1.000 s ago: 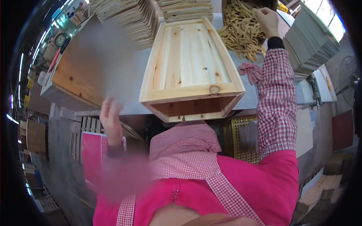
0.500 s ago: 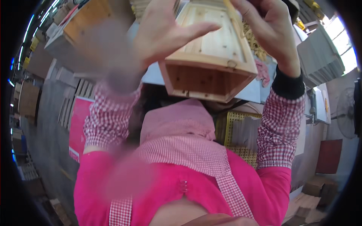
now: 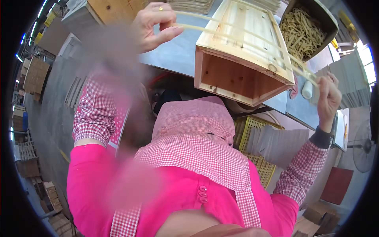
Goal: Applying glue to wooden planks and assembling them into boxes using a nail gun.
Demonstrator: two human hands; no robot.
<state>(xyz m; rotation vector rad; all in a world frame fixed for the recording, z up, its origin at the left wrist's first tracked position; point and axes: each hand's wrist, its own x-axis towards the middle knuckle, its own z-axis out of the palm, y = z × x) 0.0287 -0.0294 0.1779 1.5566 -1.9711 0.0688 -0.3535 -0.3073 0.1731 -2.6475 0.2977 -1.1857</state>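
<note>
The left hand (image 3: 156,29) and the right hand (image 3: 328,96) hold a pale band (image 3: 307,74) stretched between them across an open-ended wooden box (image 3: 244,55) on the tabletop (image 3: 175,51), with a dark bin (image 3: 323,17) of similar bands (image 3: 302,33) to its right.

From here I count one left hand (image 3: 153,28), one right hand (image 3: 329,94), one stretched band (image 3: 308,74), one wooden box (image 3: 252,15), one bin (image 3: 333,24), three buttons (image 3: 202,194), one ring (image 3: 160,8), one fan (image 3: 361,153)

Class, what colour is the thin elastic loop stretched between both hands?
The thin elastic loop is pale yellow, clearest in the head view.
</note>
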